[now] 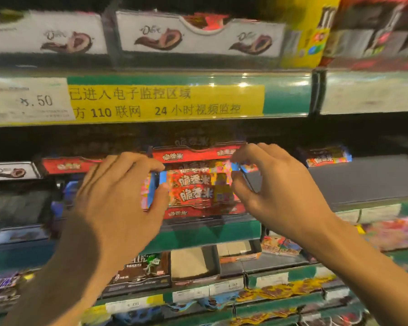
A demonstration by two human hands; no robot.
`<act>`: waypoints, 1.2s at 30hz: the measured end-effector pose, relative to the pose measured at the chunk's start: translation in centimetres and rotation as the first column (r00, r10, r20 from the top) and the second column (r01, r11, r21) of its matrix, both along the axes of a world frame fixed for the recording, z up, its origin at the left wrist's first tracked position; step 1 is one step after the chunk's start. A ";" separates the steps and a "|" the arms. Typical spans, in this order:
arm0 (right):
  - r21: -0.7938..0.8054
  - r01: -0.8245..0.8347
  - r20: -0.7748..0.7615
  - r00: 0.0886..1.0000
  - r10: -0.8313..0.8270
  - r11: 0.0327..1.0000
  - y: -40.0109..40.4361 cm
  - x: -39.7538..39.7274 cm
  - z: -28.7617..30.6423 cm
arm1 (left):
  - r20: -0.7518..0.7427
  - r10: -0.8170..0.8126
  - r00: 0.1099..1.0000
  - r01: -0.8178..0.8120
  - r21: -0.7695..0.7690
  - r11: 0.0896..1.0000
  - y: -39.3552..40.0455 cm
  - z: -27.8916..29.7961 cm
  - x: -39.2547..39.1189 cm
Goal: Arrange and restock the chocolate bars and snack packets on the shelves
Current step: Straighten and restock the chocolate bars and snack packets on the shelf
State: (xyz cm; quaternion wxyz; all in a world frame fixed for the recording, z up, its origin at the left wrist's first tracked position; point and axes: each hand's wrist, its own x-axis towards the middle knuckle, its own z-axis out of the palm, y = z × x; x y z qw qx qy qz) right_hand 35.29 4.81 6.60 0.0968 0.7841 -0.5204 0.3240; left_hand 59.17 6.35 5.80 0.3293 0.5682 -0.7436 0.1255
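Observation:
A stack of red chocolate bars (194, 188) with white lettering and blue ends sits in a red display box (198, 152) on the middle shelf. My left hand (118, 196) grips the stack's left end, thumb below and fingers above. My right hand (269, 184) pinches the stack's right end between curled fingers and thumb. The bars lie flat, facing outward, between both hands.
A bare dark shelf area (363, 177) lies to the right, with one more red bar box (325, 156) behind it. White chocolate boxes (198, 34) fill the upper shelf. A yellow notice strip (165, 102) runs along the shelf edge. Snack packets and boxes (193, 264) fill the lower shelves.

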 end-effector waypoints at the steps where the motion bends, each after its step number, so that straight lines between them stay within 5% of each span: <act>1: 0.020 0.018 -0.002 1.000 -0.018 1.000 0.2 -1.2 -0.3 | -0.023 -0.037 0.999 0.037 0.006 0.999 0.3 -0.1 -1.5; 8: 0.199 0.226 -0.061 0.974 -0.218 0.954 -0.9 -11.1 -2.2 | -0.071 -0.271 0.960 0.279 0.164 0.946 -1.5 -1.7 -13.1; 16: 0.332 0.393 -0.204 0.918 -0.341 0.858 -6.1 -20.9 -3.3 | 0.082 -0.171 0.982 0.132 0.354 0.926 -9.0 -2.4 -22.9; 26: 0.336 0.341 -0.293 0.924 -0.246 0.878 -11.4 -26.4 -5.8 | 0.376 -0.014 0.927 -0.198 0.519 0.832 -14.6 -4.4 -26.0; 36: 0.398 0.286 -0.373 0.919 -0.131 0.872 -11.2 -28.3 -5.5 | 0.210 -0.056 0.976 -0.066 0.529 0.846 -14.7 -4.9 -25.9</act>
